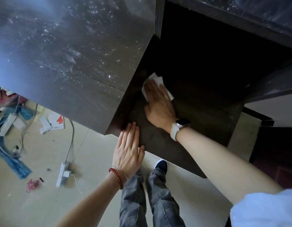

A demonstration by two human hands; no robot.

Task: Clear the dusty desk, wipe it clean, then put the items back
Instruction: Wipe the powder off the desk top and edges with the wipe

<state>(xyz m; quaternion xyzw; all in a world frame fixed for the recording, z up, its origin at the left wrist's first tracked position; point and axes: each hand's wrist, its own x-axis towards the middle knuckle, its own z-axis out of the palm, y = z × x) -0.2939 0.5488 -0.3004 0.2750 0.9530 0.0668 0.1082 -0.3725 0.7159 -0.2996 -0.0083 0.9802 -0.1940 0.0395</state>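
On the dark shelf (199, 115), the right hand (158, 105) presses a white tissue (156, 79) flat; the left hand (128, 149) rests spread.

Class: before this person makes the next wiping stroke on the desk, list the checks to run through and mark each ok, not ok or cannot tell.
1. White wipe is under the right hand: ok.
2. Right hand is flat on the lower dark shelf: ok.
3. Left hand braces the shelf's front edge: ok.
4. Shelf surface ahead of the wipe is free of items: ok.
5. Upper desk top is free of dust: not ok, white specks show.
6. Wipe is still clean enough underneath: cannot tell.
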